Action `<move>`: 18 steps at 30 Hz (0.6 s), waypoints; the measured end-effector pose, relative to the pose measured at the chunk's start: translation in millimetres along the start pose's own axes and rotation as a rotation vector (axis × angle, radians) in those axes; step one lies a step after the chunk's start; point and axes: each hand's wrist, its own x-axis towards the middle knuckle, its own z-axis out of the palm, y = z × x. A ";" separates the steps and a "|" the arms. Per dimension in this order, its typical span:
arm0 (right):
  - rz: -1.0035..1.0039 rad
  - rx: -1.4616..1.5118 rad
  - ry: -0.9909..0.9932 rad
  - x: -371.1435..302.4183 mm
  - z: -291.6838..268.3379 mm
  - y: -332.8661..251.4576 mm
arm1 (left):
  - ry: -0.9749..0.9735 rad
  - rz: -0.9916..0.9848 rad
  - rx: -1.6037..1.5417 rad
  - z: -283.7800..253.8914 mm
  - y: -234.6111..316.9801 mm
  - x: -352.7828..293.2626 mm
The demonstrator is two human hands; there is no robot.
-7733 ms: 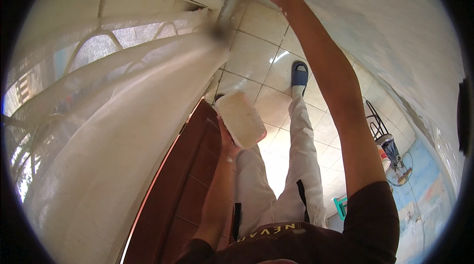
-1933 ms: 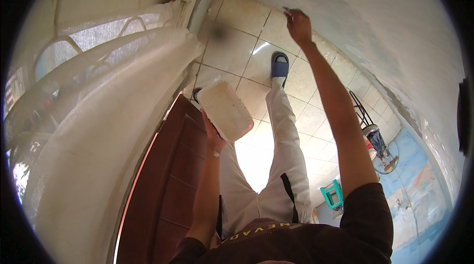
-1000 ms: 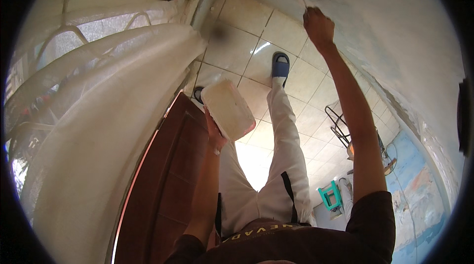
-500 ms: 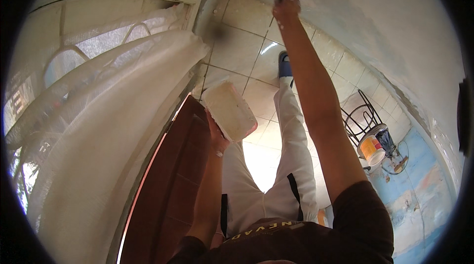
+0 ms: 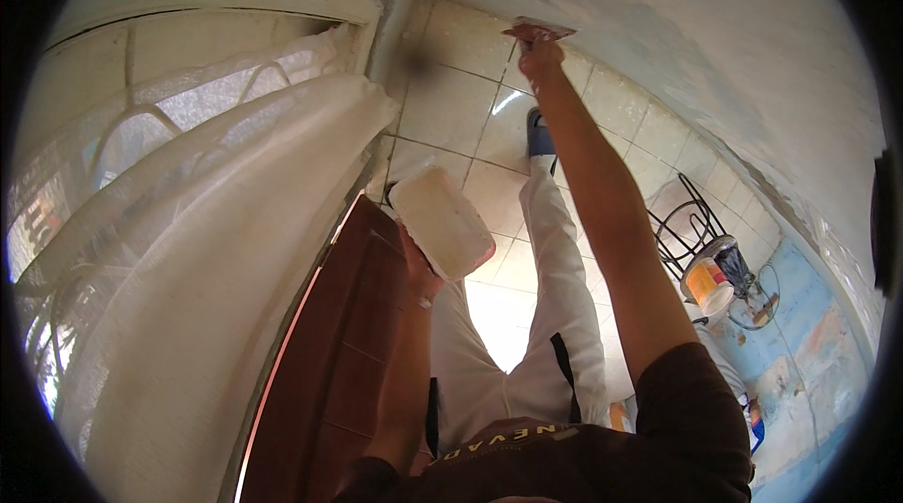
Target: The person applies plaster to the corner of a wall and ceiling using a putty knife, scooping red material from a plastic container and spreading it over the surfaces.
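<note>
Fingers of right hand point(image 5: 543, 63) closed round a flat reddish scraper point(image 5: 538, 31), single digits too small to separate; blade is by the foot of the pale patchy wall point(image 5: 715, 70), contact can't be told. Left hand point(image 5: 419, 268) clasps the near-left side of a pale rectangular tub point(image 5: 444, 221), fingertips mostly hidden, tub tilted over tiled floor point(image 5: 442, 113), beside a brown door point(image 5: 329, 343). Step looks like smoothing the wall; best done, I'd judge, with blade edge flush, even pressure, long overlapping strokes, tub near to catch drips. Outward: blue sandal point(image 5: 539, 133) below right wrist, sheer curtain point(image 5: 235, 230) at left, orange-and-white container point(image 5: 708, 285) near black wire rack point(image 5: 677, 230).
</note>
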 end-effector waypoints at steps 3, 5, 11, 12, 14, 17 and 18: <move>0.056 -0.402 -0.165 13.3 -68.0 -37.0 | 0.066 0.025 0.002 1.5 6.0 -9.8; 0.063 -0.430 -0.098 24.1 -74.4 -18.2 | 0.109 -0.003 0.021 16.8 6.1 -7.1; -0.033 1.777 0.387 -29.5 -65.6 -116.2 | 0.189 0.048 0.032 15.2 24.9 -22.2; 0.110 1.954 0.251 -30.0 -42.3 -124.4 | 0.203 0.069 0.041 12.9 27.8 -26.2; 0.358 2.124 0.022 -6.4 37.1 -117.2 | 0.154 0.050 -0.018 10.7 31.9 -28.4; 0.191 1.746 -0.010 92.4 197.3 27.1 | -0.007 -0.140 -0.082 14.0 20.9 13.8; -0.106 1.331 0.239 151.1 163.6 158.9 | -0.189 -0.277 -0.104 35.1 0.7 43.7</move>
